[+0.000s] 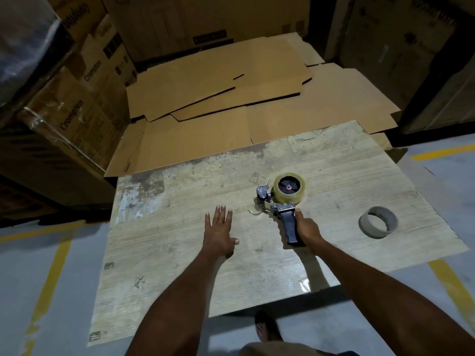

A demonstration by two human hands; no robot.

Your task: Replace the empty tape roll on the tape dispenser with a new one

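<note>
A tape dispenser [276, 206] with a dark handle and metal frame lies on its side on the worn wooden board [180, 253]. A full clear tape roll [289, 195] sits on its hub. My right hand [307, 231] is wrapped around the dispenser's handle. My left hand [219, 231] hovers flat over the board to the left of the dispenser, fingers spread, holding nothing. The empty grey cardboard core [377, 222] stands on the board well to the right of my right hand.
Flattened cardboard sheets [231, 98] lie beyond the board. Stacked printed cartons [77, 104] rise at the left and more boxes at the back and right. The grey floor has yellow lines [48, 278]. My foot [267, 327] shows below the board's near edge.
</note>
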